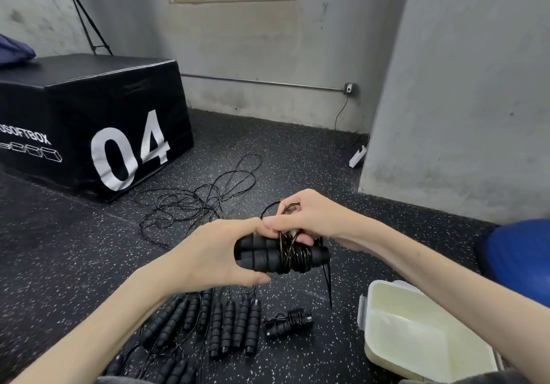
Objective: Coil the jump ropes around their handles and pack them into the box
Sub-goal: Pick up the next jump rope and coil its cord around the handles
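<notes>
**A:** Where is the rope being worked on, and who has hold of it?

**B:** Both hands hold it in mid-air, in front of the person and above the speckled black floor [297, 151]. The left hand [220, 252] grips the butt end of a pair of black handles [268, 254] laid side by side, thumb underneath, fingers curled over the top. The handles' long axis runs level from left to right, pointing away from that grip toward the right hand [303, 217].

**A:** And the right hand?

**B:** It sits just above the free end of the handles, fingers curled, pinching a loop of thin black cord [293, 257]. Several turns are already wound tight round the handles near that end. A short tail of cord hangs down from them.

**A:** So what does the coming move depend on?

**B:** My guess is the last loop or tail must be tucked in, so the right hand, nearer the coil, does the work while the left steadies.

**A:** Where does it go afterwards?

**B:** The open pale plastic box [416, 288] lies low on the right, nearer the right hand. It looks empty. One finished bundle [287, 322] rests on the floor beside it; uncoiled handles [229, 327] lie in a row to the left, and loose cord [205, 199] sprawls beyond.
</notes>
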